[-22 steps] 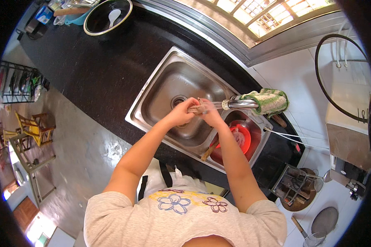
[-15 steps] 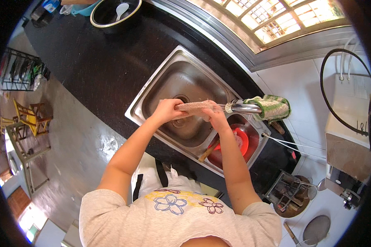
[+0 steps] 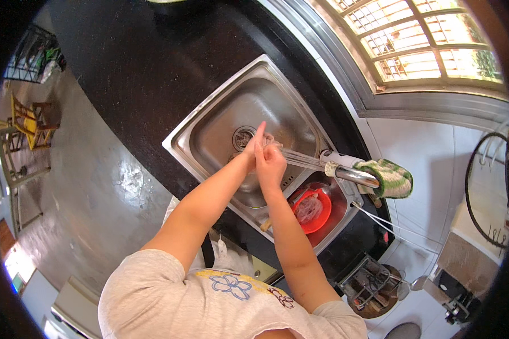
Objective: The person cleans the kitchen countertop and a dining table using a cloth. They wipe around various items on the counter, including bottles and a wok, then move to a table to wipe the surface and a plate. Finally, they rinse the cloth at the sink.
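My left hand [image 3: 254,145] and my right hand [image 3: 272,164] are pressed together above the large basin of the steel sink [image 3: 178,141]. Between them is a bunched, thin translucent film [image 3: 270,139], like a clear plastic bag, mostly hidden by the fingers. My right fingers are curled closed around it. One digit of my left hand points away from me; the rest are partly covered by my right hand. Water streams onto the hands from the chrome faucet [image 3: 353,175], whose body is wrapped in a green and cream knitted cloth [image 3: 389,177].
The smaller basin holds a red bowl [image 3: 324,219] with similar translucent film [image 3: 308,208] in it. A wooden handle [image 3: 266,225] lies by the divider. A black countertop [image 3: 124,73] surrounds the sink. At the right stands a gas burner [image 3: 373,282].
The film was stretched between my two separated hands; now it is bunched and my hands have come together. My right hand has moved left. The view has shifted toward the right.
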### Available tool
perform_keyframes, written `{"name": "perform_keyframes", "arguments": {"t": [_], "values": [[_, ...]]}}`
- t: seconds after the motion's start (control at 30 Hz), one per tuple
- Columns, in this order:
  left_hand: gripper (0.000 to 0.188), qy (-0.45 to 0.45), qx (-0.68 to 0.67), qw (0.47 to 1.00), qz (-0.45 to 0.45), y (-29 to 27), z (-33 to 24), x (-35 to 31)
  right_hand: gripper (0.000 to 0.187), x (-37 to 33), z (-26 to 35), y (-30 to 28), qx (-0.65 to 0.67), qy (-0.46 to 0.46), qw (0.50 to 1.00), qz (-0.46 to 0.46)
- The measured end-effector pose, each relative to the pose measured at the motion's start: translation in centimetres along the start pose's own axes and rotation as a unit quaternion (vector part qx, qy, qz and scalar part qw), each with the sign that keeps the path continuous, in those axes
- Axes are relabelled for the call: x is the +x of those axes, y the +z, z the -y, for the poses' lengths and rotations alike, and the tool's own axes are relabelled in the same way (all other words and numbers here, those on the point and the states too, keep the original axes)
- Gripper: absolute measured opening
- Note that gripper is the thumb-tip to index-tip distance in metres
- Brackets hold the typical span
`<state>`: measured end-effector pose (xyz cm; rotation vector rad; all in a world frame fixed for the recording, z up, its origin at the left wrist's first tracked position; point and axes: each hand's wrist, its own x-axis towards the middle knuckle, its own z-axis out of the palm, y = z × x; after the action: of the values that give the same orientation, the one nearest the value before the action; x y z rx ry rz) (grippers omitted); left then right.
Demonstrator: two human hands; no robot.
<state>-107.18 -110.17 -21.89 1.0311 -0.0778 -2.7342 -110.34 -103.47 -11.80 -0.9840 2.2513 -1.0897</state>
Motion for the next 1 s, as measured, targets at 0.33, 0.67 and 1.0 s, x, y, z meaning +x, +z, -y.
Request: {"name": "perform_keyframes", "arguments": {"t": [0.33, 0.67, 1.0], "values": [[0.034, 0.032, 0.025, 0.999, -0.011, -1.7, 2.5, 1.6, 0.051, 1.3, -6.3, 3.1, -0.024, -0.021, 0.996, -0.081], [0.057, 0.079, 0.457, 0.884, -0.061, 0.9, 0.2, -3.0, 0.029, 4.9, -12.8, -2.0, 0.271, 0.085, 0.954, 0.098], [0.051, 0.159, 0.766, 0.623, 0.023, 0.3, -2.3, -8.8, 0.031, 1.3, -4.3, -7.2, 0.314, 0.051, 0.935, 0.155]]}}
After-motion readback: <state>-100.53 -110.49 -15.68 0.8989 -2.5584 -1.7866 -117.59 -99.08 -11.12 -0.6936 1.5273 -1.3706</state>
